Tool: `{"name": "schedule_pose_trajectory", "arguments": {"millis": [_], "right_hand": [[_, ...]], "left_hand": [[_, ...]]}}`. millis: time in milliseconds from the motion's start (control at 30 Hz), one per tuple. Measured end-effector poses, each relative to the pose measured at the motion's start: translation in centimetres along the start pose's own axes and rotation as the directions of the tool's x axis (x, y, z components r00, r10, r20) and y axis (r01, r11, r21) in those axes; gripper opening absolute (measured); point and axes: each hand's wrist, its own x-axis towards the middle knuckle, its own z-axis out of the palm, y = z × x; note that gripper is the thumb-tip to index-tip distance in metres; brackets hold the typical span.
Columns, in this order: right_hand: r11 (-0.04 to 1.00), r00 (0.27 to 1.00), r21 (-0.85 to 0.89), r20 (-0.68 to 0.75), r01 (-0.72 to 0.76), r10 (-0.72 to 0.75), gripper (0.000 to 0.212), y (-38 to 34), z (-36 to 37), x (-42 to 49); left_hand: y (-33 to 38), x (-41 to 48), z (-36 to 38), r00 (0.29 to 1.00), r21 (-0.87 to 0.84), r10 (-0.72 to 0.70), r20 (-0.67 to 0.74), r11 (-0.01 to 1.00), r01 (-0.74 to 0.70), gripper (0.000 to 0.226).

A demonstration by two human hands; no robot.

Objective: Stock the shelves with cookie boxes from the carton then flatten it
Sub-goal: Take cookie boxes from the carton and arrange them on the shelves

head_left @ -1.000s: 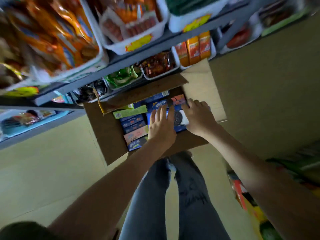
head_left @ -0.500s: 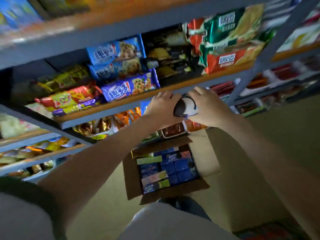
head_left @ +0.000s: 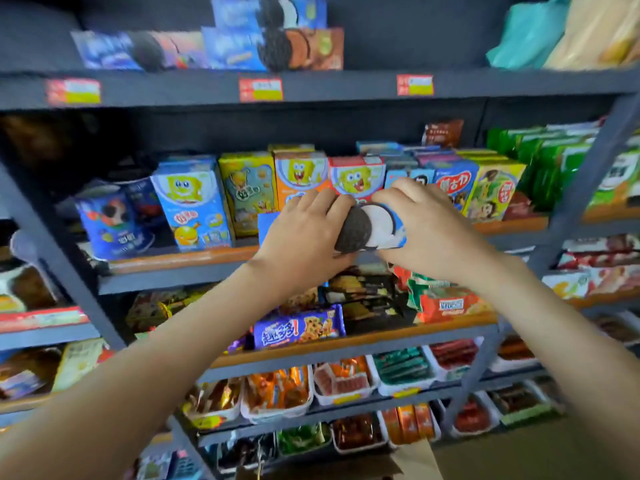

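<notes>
Raised since half a second ago, the cookie box (head_left: pixel 372 226) now stands level with the middle shelf (head_left: pixel 180 259) instead of the shelf below. The carton (head_left: pixel 415 459) has shrunk to a strip of brown flap at the bottom edge of view.

Shelving unit (head_left: pixel 585 188): dark metal frame, every tier stocked with snacks.

Middle shelf: a row of cartoon-printed boxes (head_left: pixel 242 192) stands upright along it, apparently the destination for this item.

Cookie box: carried in front of that row, printed face toward the camera. Whether its lower edge touches the shelf board cannot be told.

Left hand (head_left: pixel 304 233): clamped on the box's left end, fingers curled over the top.

Right hand (head_left: pixel 426 230): clamped on the right end likewise.

Assessment: the grip at both ends likely keeps the box level and steers it squarely into the row. Placement is not yet done.
</notes>
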Motion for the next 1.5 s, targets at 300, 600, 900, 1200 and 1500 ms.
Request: {"name": "schedule_pose_trajectory", "arguments": {"millis": [300,600,900,1200,1500], "right_hand": [[0.986,0.955,-0.098,-0.252,0.138,-0.159,0.067,-0.2,-5.7,8.6],[0.361,0.893,0.875,0.154,-0.322,0.423,0.035,2.7,-9.0,15.9],[0.157,0.833,0.924,0.230,-0.349,0.503,0.024,7.9,-6.0,26.5],[0.237,0.720,0.781,0.350,-0.577,0.600,0.046,15.3,3.1,36.3],[0.400,0.719,0.663,0.311,-0.633,0.621,0.031,16.8,6.4,37.4]], "left_hand": [[-5.0,6.0,-8.7,0.982,0.265,0.045,-0.185,0.964,0.006,0.055],[-10.5,11.4,-11.5,0.943,0.378,0.042,-0.332,0.921,0.092,0.065],[-15.7,18.5,-8.8,0.901,0.360,-0.164,-0.403,0.877,0.320,0.079],[-21.3,24.3,-4.0,0.888,0.224,-0.443,0.120,0.884,0.411,0.037],[-25.2,27.1,-1.4,0.794,0.133,-0.520,0.314,0.853,0.505,0.041]]}}
